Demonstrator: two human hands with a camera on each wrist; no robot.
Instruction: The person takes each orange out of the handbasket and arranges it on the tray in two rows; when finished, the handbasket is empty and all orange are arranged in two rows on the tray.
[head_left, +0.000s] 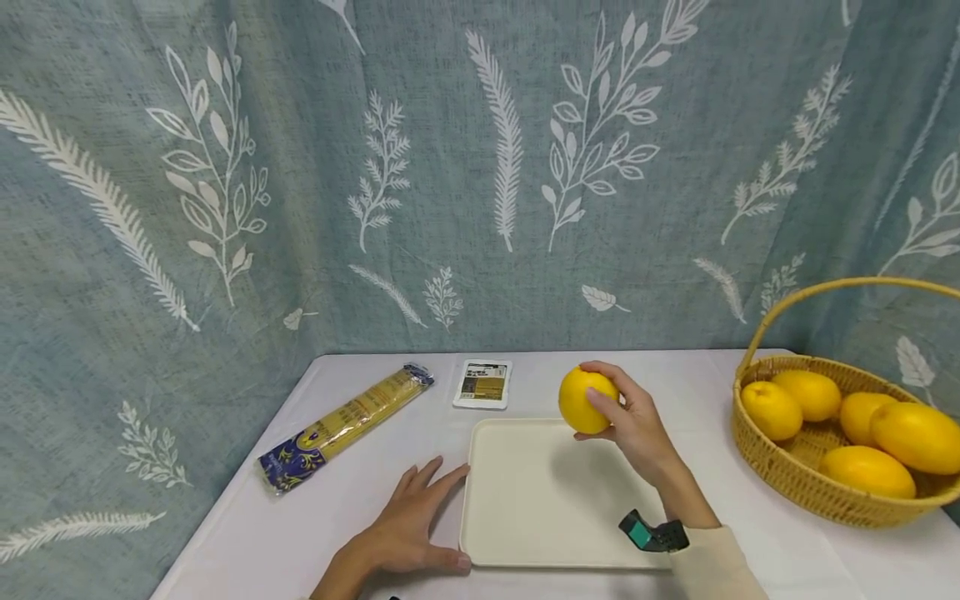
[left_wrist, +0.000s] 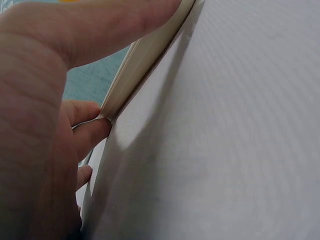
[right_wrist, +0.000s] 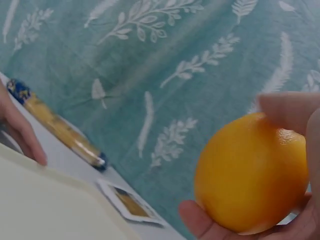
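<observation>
My right hand (head_left: 633,425) grips a yellow lemon (head_left: 583,401), its fingers and thumb round the fruit, in the air above the far part of a cream tray (head_left: 525,500). Close up in the right wrist view, the lemon (right_wrist: 250,172) looks smooth and plump. My left hand (head_left: 408,525) lies at the tray's left side, fingers spread, with thumb and forefinger touching its edge. In the left wrist view the thumb (left_wrist: 120,25) lies along the tray's rim (left_wrist: 145,60); part of the hand is cut off there.
A wicker basket (head_left: 780,483) with a tall handle holds several lemons (head_left: 870,472) on the right. A pack of spaghetti (head_left: 352,425) lies at the left, and a small white packet (head_left: 482,384) sits behind the tray. A patterned curtain (head_left: 450,208) hangs behind the white-covered table.
</observation>
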